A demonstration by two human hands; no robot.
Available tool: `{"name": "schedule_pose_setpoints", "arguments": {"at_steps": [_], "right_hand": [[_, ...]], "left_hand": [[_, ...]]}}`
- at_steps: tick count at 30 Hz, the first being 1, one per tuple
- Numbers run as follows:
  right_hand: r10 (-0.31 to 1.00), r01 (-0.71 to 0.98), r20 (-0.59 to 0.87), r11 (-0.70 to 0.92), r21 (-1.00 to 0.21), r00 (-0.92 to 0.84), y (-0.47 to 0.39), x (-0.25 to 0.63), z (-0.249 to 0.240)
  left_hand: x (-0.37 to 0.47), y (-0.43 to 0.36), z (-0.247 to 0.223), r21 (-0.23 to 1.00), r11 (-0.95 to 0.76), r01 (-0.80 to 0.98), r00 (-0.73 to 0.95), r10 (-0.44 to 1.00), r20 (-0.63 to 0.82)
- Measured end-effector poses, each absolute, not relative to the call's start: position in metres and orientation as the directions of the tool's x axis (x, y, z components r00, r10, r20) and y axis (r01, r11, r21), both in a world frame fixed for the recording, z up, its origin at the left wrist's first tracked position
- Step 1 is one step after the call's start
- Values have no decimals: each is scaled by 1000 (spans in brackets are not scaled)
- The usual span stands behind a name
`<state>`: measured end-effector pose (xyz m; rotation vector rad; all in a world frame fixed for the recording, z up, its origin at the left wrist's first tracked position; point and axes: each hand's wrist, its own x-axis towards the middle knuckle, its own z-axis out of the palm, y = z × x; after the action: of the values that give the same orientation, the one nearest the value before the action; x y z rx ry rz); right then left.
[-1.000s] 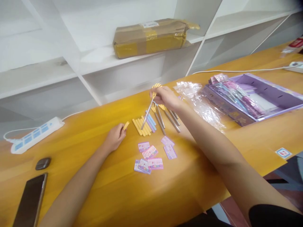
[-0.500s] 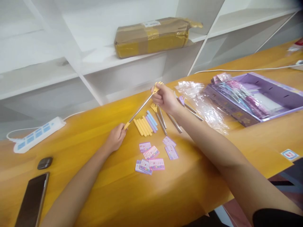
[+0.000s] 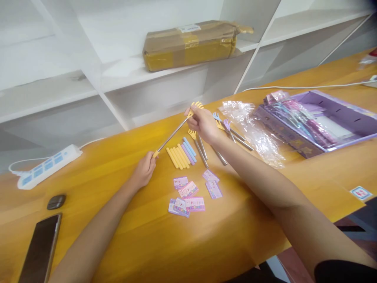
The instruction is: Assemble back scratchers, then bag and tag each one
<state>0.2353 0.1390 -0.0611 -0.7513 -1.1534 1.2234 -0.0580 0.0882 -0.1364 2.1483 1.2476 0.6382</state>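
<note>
A telescopic back scratcher (image 3: 173,133) is stretched between my two hands, its metal rod slanting up to the right. My left hand (image 3: 143,171) is closed round its yellow handle. My right hand (image 3: 203,122) pinches the rod's top end, just at the yellow claw head. Below the rod lie several yellow handle tubes (image 3: 178,156), with purple and blue tubes (image 3: 189,149) beside them. More back scratchers with bare metal rods (image 3: 201,149) lie under and beyond my right wrist, with yellow, purple and blue claws. Several small printed cards (image 3: 194,204) lie nearer to me.
Clear plastic bags (image 3: 250,129) lie right of the scratchers, beside a purple box (image 3: 324,147) holding wrapped items. At left are a power strip (image 3: 50,167), a mouse (image 3: 56,202) and a phone (image 3: 39,249). A taped parcel (image 3: 190,47) rests on the white shelf behind.
My right hand has shifted slightly left with the claw end, uncovering the blue and yellow claws behind it. My left hand keeps hold of the handle, nearly still.
</note>
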Motion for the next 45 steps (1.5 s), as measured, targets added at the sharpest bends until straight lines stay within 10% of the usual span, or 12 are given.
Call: {"name": "schedule_pose_setpoints", "arguments": {"at_steps": [45], "right_hand": [[931, -183, 293, 256, -949, -219, 107, 218, -45]], "left_hand": [[-57, 85, -132, 623, -390, 679, 421, 901, 105]]}}
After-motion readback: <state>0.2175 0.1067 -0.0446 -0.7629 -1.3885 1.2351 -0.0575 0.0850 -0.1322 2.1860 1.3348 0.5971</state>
